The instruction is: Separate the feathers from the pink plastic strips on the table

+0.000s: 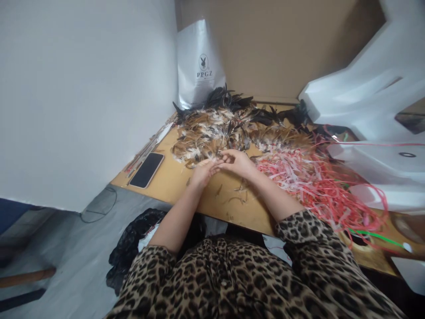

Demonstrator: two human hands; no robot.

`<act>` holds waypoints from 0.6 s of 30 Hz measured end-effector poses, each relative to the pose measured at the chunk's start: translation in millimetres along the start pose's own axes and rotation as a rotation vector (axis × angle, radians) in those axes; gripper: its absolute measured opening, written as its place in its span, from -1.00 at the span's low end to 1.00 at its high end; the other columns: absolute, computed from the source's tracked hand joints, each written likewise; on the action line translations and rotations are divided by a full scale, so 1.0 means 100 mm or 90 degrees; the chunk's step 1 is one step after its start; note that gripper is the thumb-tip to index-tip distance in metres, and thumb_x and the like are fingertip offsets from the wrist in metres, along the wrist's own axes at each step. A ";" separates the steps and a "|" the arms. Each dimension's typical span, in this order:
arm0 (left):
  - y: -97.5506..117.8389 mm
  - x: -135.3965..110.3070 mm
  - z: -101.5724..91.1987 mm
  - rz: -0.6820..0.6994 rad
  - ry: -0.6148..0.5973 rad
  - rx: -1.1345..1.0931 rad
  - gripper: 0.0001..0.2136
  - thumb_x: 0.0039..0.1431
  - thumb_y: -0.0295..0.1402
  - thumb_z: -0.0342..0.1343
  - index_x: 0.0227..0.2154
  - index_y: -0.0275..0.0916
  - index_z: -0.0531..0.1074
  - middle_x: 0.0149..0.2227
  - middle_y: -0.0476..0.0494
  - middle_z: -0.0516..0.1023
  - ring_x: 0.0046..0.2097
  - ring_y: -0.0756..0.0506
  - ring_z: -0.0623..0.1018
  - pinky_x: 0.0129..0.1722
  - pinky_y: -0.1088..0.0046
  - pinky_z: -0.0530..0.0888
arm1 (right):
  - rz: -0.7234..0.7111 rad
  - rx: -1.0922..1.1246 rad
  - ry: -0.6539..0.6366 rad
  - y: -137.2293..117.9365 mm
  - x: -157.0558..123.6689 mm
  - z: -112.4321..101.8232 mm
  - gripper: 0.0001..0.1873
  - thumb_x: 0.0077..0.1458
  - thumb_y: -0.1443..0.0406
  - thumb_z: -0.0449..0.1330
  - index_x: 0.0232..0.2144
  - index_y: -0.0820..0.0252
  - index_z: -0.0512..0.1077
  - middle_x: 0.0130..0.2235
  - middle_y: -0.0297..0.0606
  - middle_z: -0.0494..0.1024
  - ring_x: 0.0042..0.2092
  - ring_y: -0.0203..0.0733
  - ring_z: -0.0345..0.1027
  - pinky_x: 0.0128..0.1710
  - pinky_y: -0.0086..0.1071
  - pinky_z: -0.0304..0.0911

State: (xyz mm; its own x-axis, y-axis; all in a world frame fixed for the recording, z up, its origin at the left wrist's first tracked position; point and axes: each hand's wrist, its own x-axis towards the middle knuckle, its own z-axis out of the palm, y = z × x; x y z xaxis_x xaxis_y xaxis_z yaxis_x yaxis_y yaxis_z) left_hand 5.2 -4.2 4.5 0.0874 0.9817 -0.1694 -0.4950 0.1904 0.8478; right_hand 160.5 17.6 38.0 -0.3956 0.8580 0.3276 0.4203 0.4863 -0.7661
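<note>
My left hand [205,172] and my right hand [237,163] meet at the fingertips, low over the wooden table [186,190]. Both are closed in a pinch; what is between the fingers is too small and blurred to name. Just beyond them spreads a heap of brown, white and black feathers [212,126], and pale fluff shows right by the fingertips. A tangle of pink and white plastic strips [318,186] lies to the right of my right forearm. A few loose feathers [237,199] are scattered on the tabletop between my forearms.
Left of my hands a phone [147,170] lies near the table edge. A silver bag [201,62] stands behind the feathers against the wall. White machine-like housing [372,88] rises at the right. A black plastic bag [133,239] is below the table, and a green strip [378,237] crosses the right corner.
</note>
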 end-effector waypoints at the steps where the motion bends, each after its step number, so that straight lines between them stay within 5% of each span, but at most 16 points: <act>1: 0.02 -0.01 0.01 -0.016 -0.003 -0.035 -0.88 0.03 -0.40 0.13 -0.38 -0.36 0.46 -0.34 -0.23 0.58 -0.31 -0.03 0.56 -0.26 0.47 0.43 | -0.031 -0.047 0.004 -0.01 -0.01 -0.01 -0.53 -0.14 0.15 0.25 -0.16 0.26 0.41 -0.30 -0.21 0.50 -0.34 -0.26 0.34 -0.31 -0.39 0.24; 9: -0.02 -0.05 0.15 -0.102 0.009 -0.105 -0.86 0.07 -0.42 0.09 -0.30 -0.30 0.46 -0.24 -0.21 0.57 -0.21 -0.03 0.55 -0.04 0.35 0.36 | -0.105 -0.367 -0.017 -0.10 -0.05 -0.02 -0.66 0.01 0.18 0.16 -0.16 0.23 0.39 -0.20 -0.10 0.51 -0.14 -0.05 0.35 -0.14 -0.26 0.12; 18: -0.04 -0.07 0.28 -0.128 0.037 -0.124 -0.87 0.08 -0.43 0.08 -0.30 -0.27 0.47 -0.29 -0.11 0.57 -0.28 0.03 0.54 -0.05 0.38 0.38 | -0.105 -0.403 -0.023 -0.11 -0.07 -0.07 -0.69 0.04 0.19 0.13 -0.19 0.22 0.38 -0.20 -0.11 0.52 -0.14 -0.07 0.34 -0.14 -0.30 0.04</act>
State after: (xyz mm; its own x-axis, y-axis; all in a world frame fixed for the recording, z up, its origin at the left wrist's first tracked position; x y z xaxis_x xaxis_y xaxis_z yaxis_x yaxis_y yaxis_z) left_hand 30.6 -11.4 16.7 0.1532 0.9211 -0.3579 -0.6301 0.3700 0.6827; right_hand 165.0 7.2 47.9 -0.5182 0.7631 0.3863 0.7472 0.6236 -0.2296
